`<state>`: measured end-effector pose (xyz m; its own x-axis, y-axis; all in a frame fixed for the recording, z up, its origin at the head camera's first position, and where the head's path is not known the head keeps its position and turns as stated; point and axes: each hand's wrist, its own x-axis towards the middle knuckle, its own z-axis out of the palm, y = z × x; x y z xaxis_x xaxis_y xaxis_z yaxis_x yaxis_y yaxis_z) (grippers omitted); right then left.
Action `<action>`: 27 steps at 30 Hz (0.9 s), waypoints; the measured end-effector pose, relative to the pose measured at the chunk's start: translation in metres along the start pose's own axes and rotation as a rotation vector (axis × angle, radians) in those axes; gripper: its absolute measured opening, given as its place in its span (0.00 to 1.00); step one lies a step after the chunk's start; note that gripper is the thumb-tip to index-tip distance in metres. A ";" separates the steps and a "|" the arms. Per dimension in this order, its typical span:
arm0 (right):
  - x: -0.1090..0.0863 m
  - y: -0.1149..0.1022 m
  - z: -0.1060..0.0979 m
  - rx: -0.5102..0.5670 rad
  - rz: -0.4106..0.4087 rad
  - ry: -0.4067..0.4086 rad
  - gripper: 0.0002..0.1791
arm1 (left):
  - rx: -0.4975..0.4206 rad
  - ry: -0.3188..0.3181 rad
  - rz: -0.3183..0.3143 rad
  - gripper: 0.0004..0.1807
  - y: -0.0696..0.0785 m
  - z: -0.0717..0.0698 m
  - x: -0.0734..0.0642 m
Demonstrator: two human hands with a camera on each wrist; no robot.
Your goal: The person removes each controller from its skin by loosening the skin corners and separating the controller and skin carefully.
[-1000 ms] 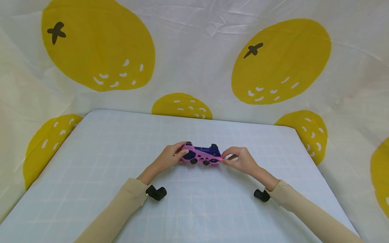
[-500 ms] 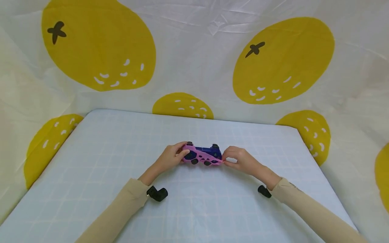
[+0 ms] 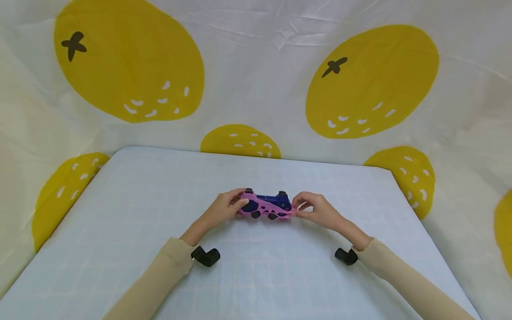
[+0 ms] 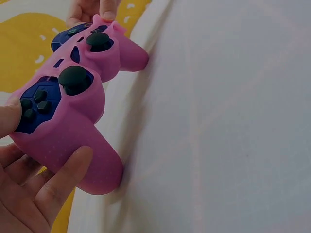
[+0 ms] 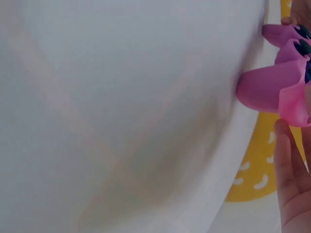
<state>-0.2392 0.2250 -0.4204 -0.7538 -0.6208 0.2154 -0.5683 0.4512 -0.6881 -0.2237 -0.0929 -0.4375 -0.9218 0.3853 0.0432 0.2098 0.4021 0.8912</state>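
Beige sleeves [image 3: 152, 280] nearest. Left hand [image 3: 219, 209] curled round left end of blue controller [image 3: 273, 199]; right hand [image 3: 321, 211] pinches loose right corner of pink cover [image 4: 90, 114], controller between them, over surface [image 3: 260, 275]. Best brace left, ease corner gently, no yanking. Fruit-print backdrop [image 3: 252, 89] behind.

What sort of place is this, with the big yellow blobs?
Probably a little filming spot; I can't tell which room. A white sheet printed with yellow shapes hangs behind the pale checked table, and two black wrist cameras are in view.
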 end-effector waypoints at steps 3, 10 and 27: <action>0.002 -0.004 -0.003 -0.021 0.006 -0.024 0.15 | -0.013 0.004 -0.008 0.27 0.000 -0.001 -0.001; 0.004 -0.005 -0.003 0.042 0.030 -0.014 0.17 | -0.031 -0.007 -0.019 0.29 0.001 -0.001 -0.001; 0.020 -0.012 0.017 0.185 0.211 0.116 0.23 | 0.147 0.035 -0.012 0.28 0.011 -0.006 -0.006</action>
<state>-0.2419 0.1960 -0.4196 -0.8877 -0.4432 0.1247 -0.3331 0.4314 -0.8384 -0.2179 -0.0956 -0.4254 -0.9348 0.3514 0.0509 0.2417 0.5249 0.8161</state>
